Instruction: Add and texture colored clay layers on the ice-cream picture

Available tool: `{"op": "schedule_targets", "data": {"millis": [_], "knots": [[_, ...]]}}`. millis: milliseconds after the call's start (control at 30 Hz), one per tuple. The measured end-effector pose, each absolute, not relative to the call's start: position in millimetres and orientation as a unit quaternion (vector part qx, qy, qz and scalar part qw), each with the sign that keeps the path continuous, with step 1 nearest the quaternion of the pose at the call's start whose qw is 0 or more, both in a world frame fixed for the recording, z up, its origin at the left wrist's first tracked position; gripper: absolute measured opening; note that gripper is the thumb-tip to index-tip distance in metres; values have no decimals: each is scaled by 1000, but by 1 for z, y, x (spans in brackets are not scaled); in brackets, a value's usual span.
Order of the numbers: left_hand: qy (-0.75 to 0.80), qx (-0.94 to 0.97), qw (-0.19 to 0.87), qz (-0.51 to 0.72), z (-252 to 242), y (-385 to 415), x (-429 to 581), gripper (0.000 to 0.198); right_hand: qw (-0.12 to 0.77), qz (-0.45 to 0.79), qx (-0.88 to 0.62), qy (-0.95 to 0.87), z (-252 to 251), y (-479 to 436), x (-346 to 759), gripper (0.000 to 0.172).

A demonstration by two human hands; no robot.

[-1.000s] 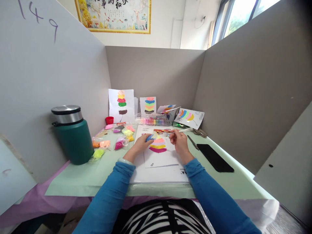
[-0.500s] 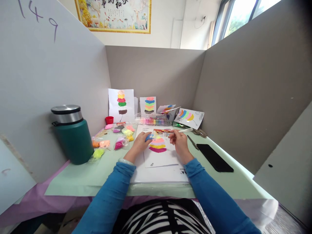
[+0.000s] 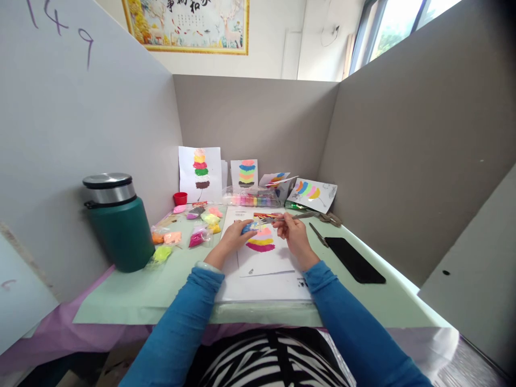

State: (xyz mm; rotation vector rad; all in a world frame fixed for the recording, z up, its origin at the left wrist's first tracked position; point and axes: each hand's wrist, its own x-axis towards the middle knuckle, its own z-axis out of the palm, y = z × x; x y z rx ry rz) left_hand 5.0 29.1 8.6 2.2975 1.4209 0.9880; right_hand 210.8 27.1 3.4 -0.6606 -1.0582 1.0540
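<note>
My left hand (image 3: 233, 237) is closed on a small blue lump of clay (image 3: 248, 227), held over the top of a white sheet (image 3: 266, 259). That sheet carries stacked clay bands in pink, yellow and magenta (image 3: 262, 240). My right hand (image 3: 293, 232) is closed on a thin white tool (image 3: 282, 217), whose tip points left toward the blue clay. Both hands hover close together above the picture.
Small bags of coloured clay (image 3: 189, 228) lie left of the sheet. A green flask (image 3: 117, 222) stands at the left. A box of clay colours (image 3: 252, 200), a red cup (image 3: 181, 198) and finished pictures (image 3: 200, 173) line the back wall. A black phone (image 3: 353, 259) lies right.
My right hand has swung the white tool leftward, so its tip now lies near the blue clay. My left hand has barely shifted.
</note>
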Motion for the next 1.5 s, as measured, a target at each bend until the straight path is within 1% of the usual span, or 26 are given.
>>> {"op": "schedule_targets", "data": {"millis": [200, 333, 467, 633, 733, 967, 1367, 1500], "knots": [[463, 772, 224, 374, 17, 21, 8, 45, 665, 509, -260, -480, 3, 27, 212, 36], [461, 762, 242, 385, 17, 20, 8, 46, 680, 503, -255, -469, 2, 29, 213, 34], [455, 749, 266, 401, 18, 18, 9, 40, 685, 504, -245, -465, 1, 31, 215, 34], [459, 729, 314, 399, 21, 13, 7, 45, 686, 500, -236, -473, 2, 30, 213, 35], [446, 722, 326, 417, 22, 11, 6, 43, 685, 496, -233, -479, 2, 29, 212, 34], [435, 715, 358, 415, 23, 7, 4, 49, 676, 499, -236, -488, 4, 25, 210, 30], [431, 703, 364, 433, 19, 11, 4, 50, 661, 495, -252, -504, 5, 23, 208, 30], [429, 702, 372, 430, 19, 11, 4, 51, 674, 482, -246, -502, 6, 22, 209, 28]]}}
